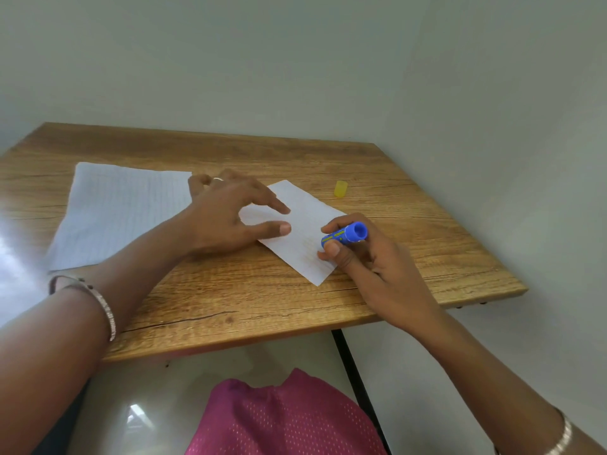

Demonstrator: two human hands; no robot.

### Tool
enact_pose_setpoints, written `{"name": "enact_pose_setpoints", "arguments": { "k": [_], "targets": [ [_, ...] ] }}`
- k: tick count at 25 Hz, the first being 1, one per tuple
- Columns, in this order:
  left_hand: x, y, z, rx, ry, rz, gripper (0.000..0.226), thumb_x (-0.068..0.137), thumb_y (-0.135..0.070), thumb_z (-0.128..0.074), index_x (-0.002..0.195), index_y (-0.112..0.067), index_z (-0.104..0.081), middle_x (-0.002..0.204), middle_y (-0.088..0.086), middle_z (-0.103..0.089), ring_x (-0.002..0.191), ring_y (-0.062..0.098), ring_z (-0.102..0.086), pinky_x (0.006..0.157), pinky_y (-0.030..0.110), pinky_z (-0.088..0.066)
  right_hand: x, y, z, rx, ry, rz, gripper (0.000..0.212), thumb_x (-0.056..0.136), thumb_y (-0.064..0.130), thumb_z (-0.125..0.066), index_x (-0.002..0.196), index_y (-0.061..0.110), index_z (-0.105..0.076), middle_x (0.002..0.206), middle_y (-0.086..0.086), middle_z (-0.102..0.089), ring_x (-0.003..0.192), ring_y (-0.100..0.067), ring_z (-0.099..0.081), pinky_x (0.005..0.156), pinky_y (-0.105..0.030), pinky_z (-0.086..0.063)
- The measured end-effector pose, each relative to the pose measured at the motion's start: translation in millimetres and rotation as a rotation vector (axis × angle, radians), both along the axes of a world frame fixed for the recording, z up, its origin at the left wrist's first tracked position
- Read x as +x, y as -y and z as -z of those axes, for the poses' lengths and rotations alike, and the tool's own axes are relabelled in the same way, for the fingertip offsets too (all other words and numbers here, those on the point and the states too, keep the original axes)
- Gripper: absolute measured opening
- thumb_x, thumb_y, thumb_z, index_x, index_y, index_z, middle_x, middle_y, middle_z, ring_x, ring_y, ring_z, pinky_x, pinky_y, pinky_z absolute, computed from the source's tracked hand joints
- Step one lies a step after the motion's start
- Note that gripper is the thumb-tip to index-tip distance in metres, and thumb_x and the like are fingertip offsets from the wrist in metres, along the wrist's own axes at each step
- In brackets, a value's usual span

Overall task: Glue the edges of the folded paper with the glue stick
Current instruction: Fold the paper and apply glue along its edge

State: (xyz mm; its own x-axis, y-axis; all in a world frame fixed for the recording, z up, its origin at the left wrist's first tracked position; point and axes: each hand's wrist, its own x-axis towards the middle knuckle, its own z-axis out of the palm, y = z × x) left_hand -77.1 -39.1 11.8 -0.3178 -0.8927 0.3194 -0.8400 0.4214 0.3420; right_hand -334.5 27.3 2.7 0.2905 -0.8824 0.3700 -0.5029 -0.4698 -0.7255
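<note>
A lined sheet of paper lies flat at the left of a wooden table, its ruling too faint to read. Beside it, the left hand spreads wide, fingers splayed, thumb and forefinger pressing down the folded paper, whose long axis runs diagonally from far left to near right. At its near right end, the right hand grips a blue glue stick with yellow markings, no wording legible, tilted with its base up and right, tip hidden against the paper. A yellow cap stands apart beyond.
</note>
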Motion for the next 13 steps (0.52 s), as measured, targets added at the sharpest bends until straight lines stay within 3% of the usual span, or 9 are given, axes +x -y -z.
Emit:
{"name": "enact_pose_setpoints", "arguments": {
  "k": [3,7,10,13],
  "targets": [
    [-6.1,-4.0,0.9,0.084,0.146,0.031,0.079,0.062,-0.095,-0.033,0.125,-0.053,-0.059,0.143,-0.019,-0.052,0.144,0.013,-0.030,0.114,0.057,-0.010,4.2,0.1,-7.1,0.005,0.081,0.023,0.020,0.097,0.040,-0.058,0.108,0.025,-0.064,0.083,0.003,-0.078,0.082,-0.010,-0.075,0.076,-0.027,-0.054],
    [-11.7,-4.0,0.4,0.119,0.223,0.015,0.088,0.057,-0.095,-0.033,0.129,-0.050,-0.054,0.147,-0.017,-0.048,0.144,0.019,-0.027,0.112,0.055,-0.010,6.9,1.5,-8.6,-0.019,0.000,0.021,0.029,0.096,0.052,-0.056,0.090,0.027,-0.070,0.079,0.002,-0.071,0.068,-0.016,-0.062,0.065,-0.035,-0.050],
    [-12.0,-3.3,0.1,0.125,0.230,0.013,0.090,0.055,-0.096,-0.030,0.130,-0.051,-0.052,0.147,-0.017,-0.048,0.143,0.019,-0.028,0.110,0.055,-0.012,6.9,2.5,-1.4,-0.023,-0.104,-0.001,0.032,0.095,0.048,-0.058,0.084,0.021,-0.071,0.071,-0.003,-0.066,0.061,-0.016,-0.055,0.053,-0.026,-0.040],
    [-12.1,-3.2,-0.7,0.143,0.223,0.014,0.090,0.055,-0.095,-0.032,0.130,-0.051,-0.052,0.148,-0.017,-0.047,0.143,0.019,-0.028,0.109,0.054,-0.011,6.8,1.7,0.7,-0.037,-0.147,-0.021,0.032,0.095,0.046,-0.059,0.085,0.018,-0.070,0.067,0.000,-0.064,0.058,-0.012,-0.053,0.052,-0.017,-0.035]
  ]
}}
